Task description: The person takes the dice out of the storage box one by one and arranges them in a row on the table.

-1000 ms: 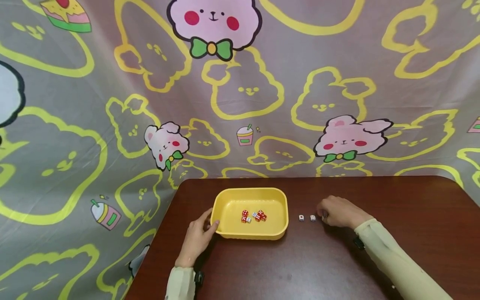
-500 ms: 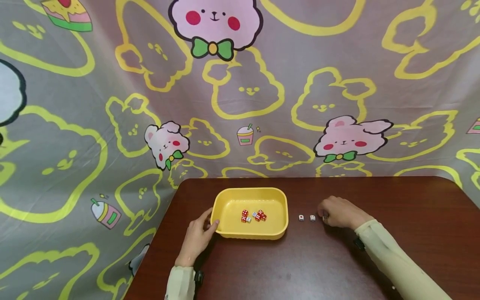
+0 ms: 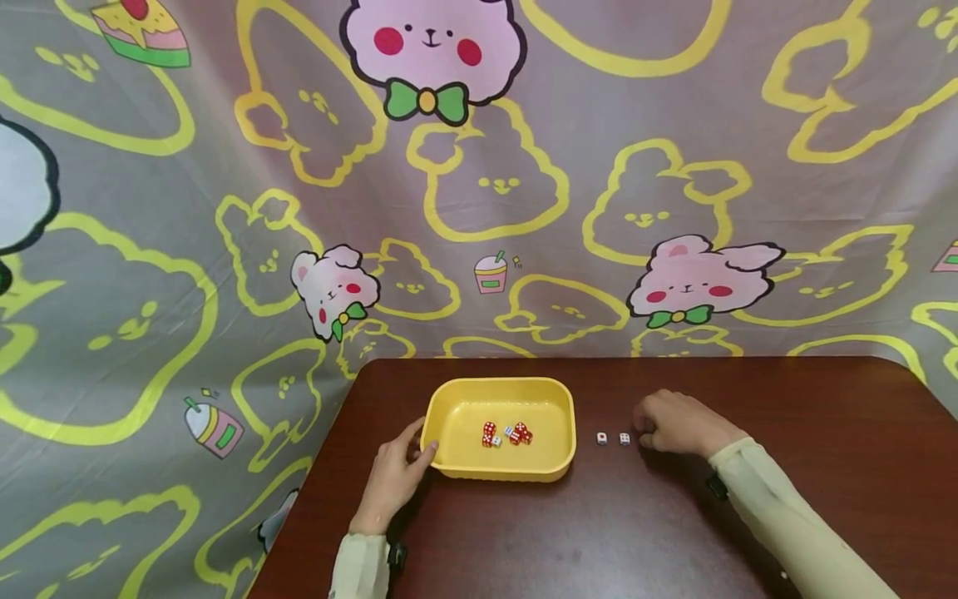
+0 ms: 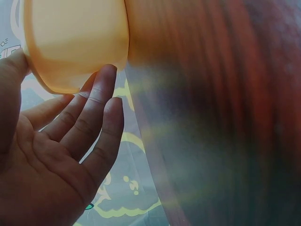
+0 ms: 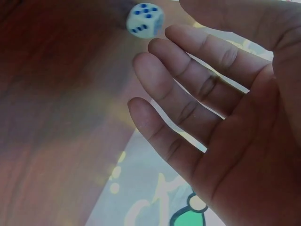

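My left hand (image 3: pixel 397 472) holds the left end of a yellow tray (image 3: pixel 500 475), its thumb over the rim. In the left wrist view the fingertips (image 4: pixel 109 75) rest along the tray's outer wall. Several red dice (image 3: pixel 489 429) and a few white dice (image 3: pixel 497 442) lie inside the tray. On the table right of it sit two white dice, a left die (image 3: pixel 602 438) showing one red pip and a right die (image 3: pixel 624 438). My right hand (image 3: pixel 677 423) is beside the right die, with fingers loosely bent and nothing between them. The right wrist view shows a blue-pipped white die (image 5: pixel 146 21) just past the fingertips.
The dark brown wooden table (image 3: pixel 584 532) reaches back to a hanging cloth (image 3: pixel 554 208) printed with yellow outlines and pink cartoon animals. The cloth also runs along the left side. A small white speck (image 3: pixel 783 574) shows beside the right sleeve.
The right thumb has shifted slightly beside the fingers. The head view has tilted a little; the tray, the dice and the left hand stay in place.
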A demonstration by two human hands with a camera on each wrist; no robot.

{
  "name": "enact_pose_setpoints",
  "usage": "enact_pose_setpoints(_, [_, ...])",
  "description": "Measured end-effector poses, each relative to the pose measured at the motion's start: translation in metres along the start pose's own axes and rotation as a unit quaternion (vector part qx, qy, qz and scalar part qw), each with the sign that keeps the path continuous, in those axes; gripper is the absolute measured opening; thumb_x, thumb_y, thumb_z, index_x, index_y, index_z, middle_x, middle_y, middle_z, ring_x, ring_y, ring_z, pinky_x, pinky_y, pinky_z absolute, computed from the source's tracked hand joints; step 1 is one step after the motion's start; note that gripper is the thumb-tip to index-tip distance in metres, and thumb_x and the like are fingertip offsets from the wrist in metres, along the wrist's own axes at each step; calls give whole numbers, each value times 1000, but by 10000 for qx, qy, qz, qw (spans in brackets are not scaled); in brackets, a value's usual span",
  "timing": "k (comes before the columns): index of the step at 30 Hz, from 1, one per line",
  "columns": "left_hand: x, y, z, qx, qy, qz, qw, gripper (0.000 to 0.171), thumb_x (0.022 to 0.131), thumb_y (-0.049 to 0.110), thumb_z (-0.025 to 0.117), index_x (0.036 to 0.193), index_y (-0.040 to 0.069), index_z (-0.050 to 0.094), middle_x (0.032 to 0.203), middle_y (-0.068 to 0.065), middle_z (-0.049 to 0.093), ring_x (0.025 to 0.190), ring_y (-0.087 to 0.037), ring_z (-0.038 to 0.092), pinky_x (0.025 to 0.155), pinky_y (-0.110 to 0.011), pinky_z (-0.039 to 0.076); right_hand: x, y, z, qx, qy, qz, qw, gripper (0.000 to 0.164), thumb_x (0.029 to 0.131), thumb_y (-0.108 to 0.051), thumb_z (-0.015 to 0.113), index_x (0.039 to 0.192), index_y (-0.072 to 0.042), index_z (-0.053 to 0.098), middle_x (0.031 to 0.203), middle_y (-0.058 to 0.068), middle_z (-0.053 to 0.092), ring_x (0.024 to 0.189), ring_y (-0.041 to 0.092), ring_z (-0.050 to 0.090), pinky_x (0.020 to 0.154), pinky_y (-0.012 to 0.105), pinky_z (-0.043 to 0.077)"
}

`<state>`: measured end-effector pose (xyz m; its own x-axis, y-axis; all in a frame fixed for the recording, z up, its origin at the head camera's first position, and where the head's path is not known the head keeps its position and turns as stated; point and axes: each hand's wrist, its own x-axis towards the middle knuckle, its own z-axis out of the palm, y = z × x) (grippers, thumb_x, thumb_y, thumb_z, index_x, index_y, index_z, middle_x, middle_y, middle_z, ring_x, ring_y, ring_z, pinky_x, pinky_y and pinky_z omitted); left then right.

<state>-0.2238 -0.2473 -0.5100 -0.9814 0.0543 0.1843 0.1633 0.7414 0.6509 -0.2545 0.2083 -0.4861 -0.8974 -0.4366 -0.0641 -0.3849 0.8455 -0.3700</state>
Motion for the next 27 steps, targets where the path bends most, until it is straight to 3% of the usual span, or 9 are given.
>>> enact_pose_setpoints(11, [1,-1,0,21,20,86,10000,51,93,37,65,137,13,55,83,3,65,64,-6,52,60,-20,42,12,-14,-13,-200,145,-232,9994,9,77,-14,74,74,-18,67,68,-9,58,60,8,49,54,28,40])
enact_pose_setpoints(27, [1,-2,1,31,27,16,10000,50,92,35,65,137,14,55,81,5,64,62,-7,52,59,-20,41,32,-43,-23,-512,198,-582,9968,5,77,-17,74,79,-17,70,73,-8,60,66,10,50,61,30,44])
